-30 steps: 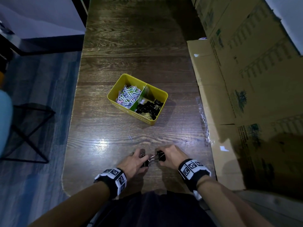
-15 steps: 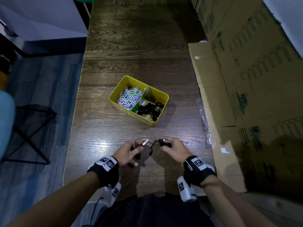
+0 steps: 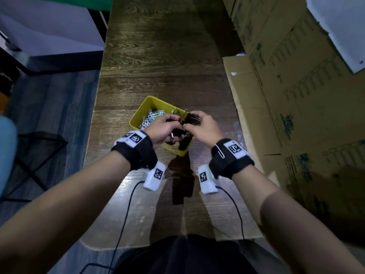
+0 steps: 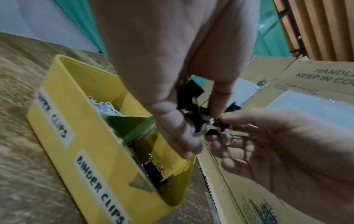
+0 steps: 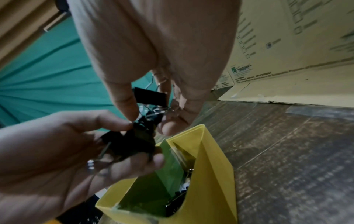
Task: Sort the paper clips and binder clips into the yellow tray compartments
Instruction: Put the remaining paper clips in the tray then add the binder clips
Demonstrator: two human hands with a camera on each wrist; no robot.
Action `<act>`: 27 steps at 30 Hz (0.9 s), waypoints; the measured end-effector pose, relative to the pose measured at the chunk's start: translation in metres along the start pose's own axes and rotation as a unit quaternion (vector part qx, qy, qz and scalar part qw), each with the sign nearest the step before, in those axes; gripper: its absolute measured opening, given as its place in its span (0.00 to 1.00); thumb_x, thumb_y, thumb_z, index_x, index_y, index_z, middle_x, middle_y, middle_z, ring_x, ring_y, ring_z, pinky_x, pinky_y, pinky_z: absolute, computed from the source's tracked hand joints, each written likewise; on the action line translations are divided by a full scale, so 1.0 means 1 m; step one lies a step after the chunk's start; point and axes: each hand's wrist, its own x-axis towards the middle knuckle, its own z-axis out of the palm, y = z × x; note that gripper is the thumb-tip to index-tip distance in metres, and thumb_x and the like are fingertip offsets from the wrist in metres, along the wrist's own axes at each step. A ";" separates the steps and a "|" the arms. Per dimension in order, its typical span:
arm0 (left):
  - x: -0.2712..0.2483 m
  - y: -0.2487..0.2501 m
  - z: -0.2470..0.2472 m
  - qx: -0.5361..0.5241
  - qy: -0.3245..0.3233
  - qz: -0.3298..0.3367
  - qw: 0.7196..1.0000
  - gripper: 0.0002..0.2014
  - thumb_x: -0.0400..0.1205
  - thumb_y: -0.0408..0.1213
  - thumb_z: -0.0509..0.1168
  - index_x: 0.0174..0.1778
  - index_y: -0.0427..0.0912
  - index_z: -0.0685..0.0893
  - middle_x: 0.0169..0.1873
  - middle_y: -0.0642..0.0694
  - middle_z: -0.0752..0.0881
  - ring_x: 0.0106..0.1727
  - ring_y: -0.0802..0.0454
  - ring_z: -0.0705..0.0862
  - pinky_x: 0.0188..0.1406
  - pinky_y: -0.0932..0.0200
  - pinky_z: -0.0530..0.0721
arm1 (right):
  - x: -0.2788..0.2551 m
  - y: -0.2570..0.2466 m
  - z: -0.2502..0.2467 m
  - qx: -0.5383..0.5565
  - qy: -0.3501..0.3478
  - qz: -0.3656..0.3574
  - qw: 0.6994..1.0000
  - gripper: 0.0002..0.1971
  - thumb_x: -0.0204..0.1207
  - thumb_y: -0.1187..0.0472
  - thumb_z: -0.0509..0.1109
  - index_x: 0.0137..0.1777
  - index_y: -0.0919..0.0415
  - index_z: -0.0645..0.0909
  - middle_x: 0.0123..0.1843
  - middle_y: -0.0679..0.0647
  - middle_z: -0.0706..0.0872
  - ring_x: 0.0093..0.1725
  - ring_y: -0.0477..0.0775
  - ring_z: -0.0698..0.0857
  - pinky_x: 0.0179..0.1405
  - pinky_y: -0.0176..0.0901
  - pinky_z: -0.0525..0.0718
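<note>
The yellow tray (image 3: 138, 117) stands mid-table with a green divider (image 5: 168, 160). Its left compartment holds coloured paper clips (image 3: 151, 118); its right one, labelled "BINDER CLIPS", holds black binder clips (image 4: 153, 168). Both hands hover close together over the right compartment. My left hand (image 3: 174, 126) grips a bunch of black binder clips (image 5: 132, 144) in its curled fingers. Thumb and fingers of my right hand (image 3: 188, 125) pinch another black binder clip (image 5: 150, 97) that touches that bunch. The hands hide most of the right compartment in the head view.
Flattened cardboard boxes (image 3: 296, 95) line the table's right side and overlap its edge. The wooden table (image 3: 158, 56) stretches far beyond the tray. A silver paper clip (image 3: 220, 152) hangs on my right wristband. Cables trail from both wrist cameras.
Both hands rose from the table's front edge and moved forward with the binder clips; they are now over the tray's right compartment.
</note>
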 end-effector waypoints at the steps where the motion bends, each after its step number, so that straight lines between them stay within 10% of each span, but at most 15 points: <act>1: 0.005 0.000 0.004 0.019 0.007 -0.009 1.000 0.13 0.78 0.23 0.61 0.57 0.38 0.76 0.47 0.39 0.81 0.42 0.44 0.84 0.49 0.48 0.87 | 0.003 -0.003 0.001 -0.028 -0.001 0.007 1.000 0.25 0.67 0.57 0.75 0.66 0.51 0.79 0.60 0.54 0.87 0.61 0.55 0.84 0.62 0.45 0.81; 4: 0.013 -0.004 0.007 0.073 0.011 -0.021 0.997 0.20 0.76 0.21 0.60 0.64 0.38 0.75 0.44 0.39 0.84 0.34 0.49 0.83 0.32 0.57 0.83 | 0.009 -0.005 0.005 -0.098 -0.025 0.029 0.994 0.29 0.69 0.59 0.74 0.72 0.53 0.75 0.65 0.57 0.84 0.67 0.57 0.80 0.63 0.39 0.75; 11: 0.010 -0.015 -0.006 0.069 0.017 0.017 0.997 0.31 0.77 0.24 0.66 0.76 0.39 0.66 0.59 0.40 0.83 0.55 0.47 0.83 0.48 0.60 0.83 | 0.008 0.002 0.013 -0.129 -0.068 0.004 0.989 0.37 0.67 0.60 0.77 0.77 0.55 0.68 0.70 0.59 0.79 0.70 0.57 0.78 0.70 0.46 0.75; 18: -0.032 -0.039 -0.052 0.078 0.082 0.080 0.990 0.07 0.77 0.21 0.65 0.48 0.32 0.84 0.36 0.40 0.84 0.35 0.51 0.83 0.37 0.62 0.86 | -0.027 -0.005 0.044 -0.128 -0.032 -0.182 0.974 0.06 0.72 0.60 0.72 0.48 0.55 0.87 0.44 0.50 0.84 0.40 0.46 0.82 0.48 0.42 0.83; 23: -0.072 -0.104 -0.110 0.131 0.107 0.019 0.985 0.05 0.79 0.25 0.65 0.42 0.37 0.84 0.25 0.48 0.85 0.25 0.55 0.81 0.25 0.61 0.79 | -0.039 0.013 0.090 -0.277 -0.208 -0.152 0.926 0.10 0.77 0.60 0.70 0.57 0.59 0.85 0.53 0.58 0.87 0.48 0.55 0.86 0.51 0.50 0.86; 27: -0.113 -0.172 -0.172 0.206 0.172 0.006 0.963 0.11 0.80 0.31 0.66 0.33 0.46 0.86 0.25 0.46 0.86 0.24 0.50 0.80 0.23 0.64 0.77 | -0.042 0.026 0.120 -0.366 -0.222 -0.075 0.900 0.13 0.78 0.57 0.70 0.54 0.67 0.81 0.54 0.67 0.85 0.54 0.65 0.85 0.49 0.49 0.84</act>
